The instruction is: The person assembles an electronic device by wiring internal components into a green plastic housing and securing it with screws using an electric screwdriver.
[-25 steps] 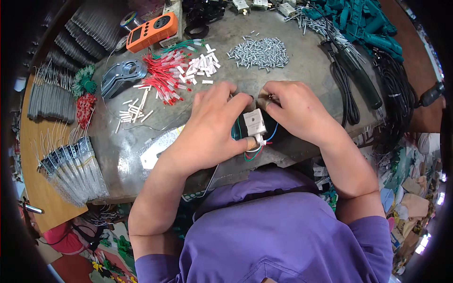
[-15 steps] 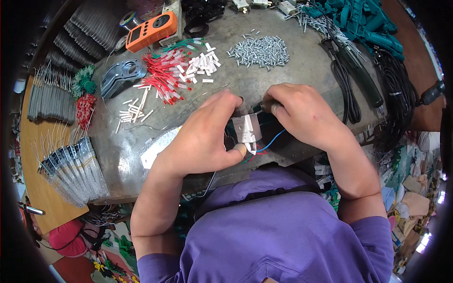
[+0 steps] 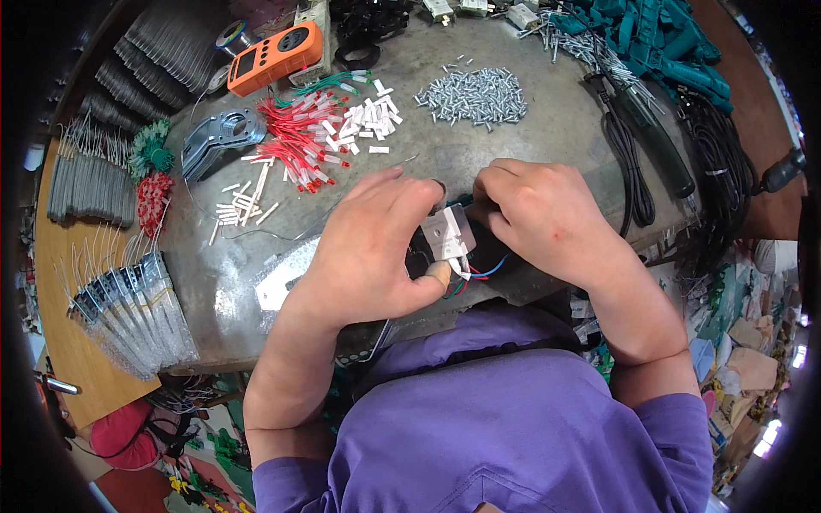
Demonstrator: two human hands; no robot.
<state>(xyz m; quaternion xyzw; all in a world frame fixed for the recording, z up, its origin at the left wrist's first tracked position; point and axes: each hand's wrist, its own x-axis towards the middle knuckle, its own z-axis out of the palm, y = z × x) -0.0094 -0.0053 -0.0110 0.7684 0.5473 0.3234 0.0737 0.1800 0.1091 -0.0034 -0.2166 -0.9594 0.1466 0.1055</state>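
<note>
L hand [image 3: 372,248] clasps white block [image 3: 445,232] at near centre, thumb at its near end prob to steady it, blue wire [image 3: 493,269] trailing right, R hand [image 3: 552,218] curled just beside, hold hidden so can't tell, screws [image 3: 475,97] heaped far side, prob for easy reach

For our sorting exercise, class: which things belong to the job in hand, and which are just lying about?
Seemingly in the job:
left hand, thumb at the pale block's lower end
pale block
right hand, beside it
blue wire

Apparently lying about:
heap of silver screws
orange meter
dark green tool
</note>
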